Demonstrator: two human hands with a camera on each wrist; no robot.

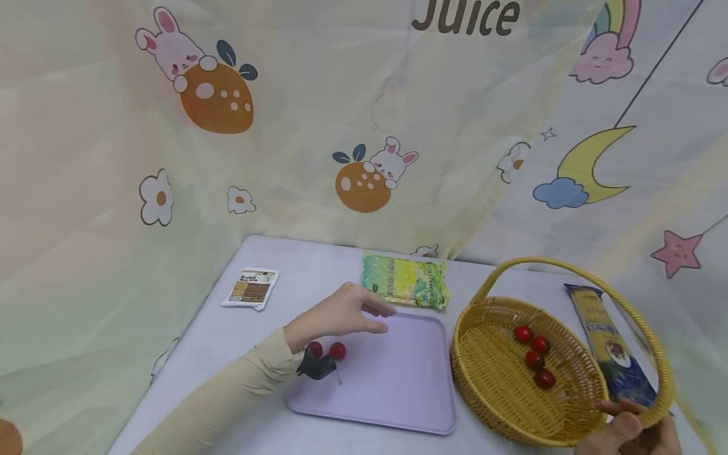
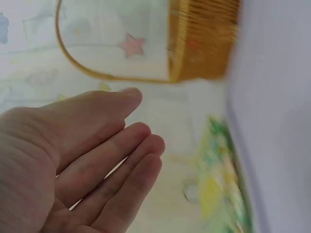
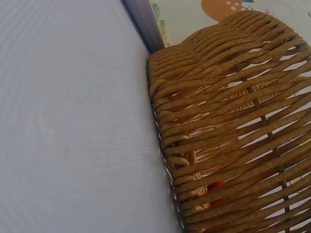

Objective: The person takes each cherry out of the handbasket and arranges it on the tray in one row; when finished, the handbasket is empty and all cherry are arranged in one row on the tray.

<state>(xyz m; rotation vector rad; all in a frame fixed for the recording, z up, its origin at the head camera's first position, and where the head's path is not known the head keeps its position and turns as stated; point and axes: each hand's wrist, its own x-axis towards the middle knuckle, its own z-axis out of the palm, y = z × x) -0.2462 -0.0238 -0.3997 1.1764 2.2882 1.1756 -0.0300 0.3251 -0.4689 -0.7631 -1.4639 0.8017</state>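
My left hand [image 1: 344,313] hovers over the lilac tray [image 1: 398,385], fingers loosely extended and thumb apart, with nothing between them. In the left wrist view its relaxed fingers [image 2: 129,170] also hold nothing. Two red cherries [image 1: 337,351] lie on the tray's left part, beside my left wrist; a thin stem shows below one. At the lower right, my right hand [image 1: 631,433] grips the wicker basket [image 1: 472,379] at its near right rim, by the foot of the handle. Several cherries [image 1: 534,360] lie inside the basket; the right wrist view shows its woven side close up.
Behind the tray lies a green and yellow packet [image 1: 405,280]. A small white and brown packet [image 1: 251,288] is at the back left of the white table [image 1: 227,341]. Right of the basket lies a long yellow and blue bag [image 1: 611,347]. A printed cloth [image 1: 296,158] hangs behind.
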